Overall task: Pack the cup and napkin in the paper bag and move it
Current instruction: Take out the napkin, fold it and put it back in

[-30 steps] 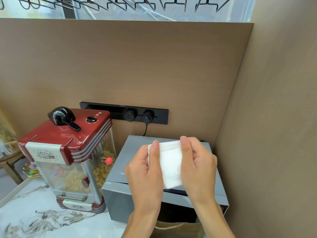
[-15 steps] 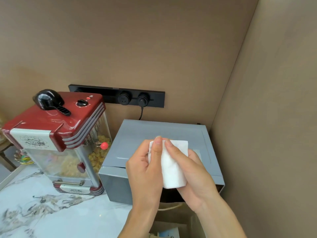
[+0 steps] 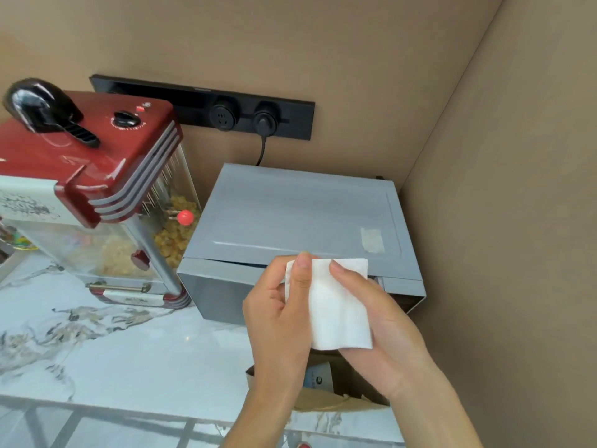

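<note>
While both hands hold the folded white napkin above the open paper bag, I see my left hand pinching its left edge, thumb on top, and my right hand cupping it from beneath. A cup shows partly inside the bag. Close behind stands the grey microwave, the wall hard on the right; open marble counter lies to the left, below the red popcorn machine.
</note>
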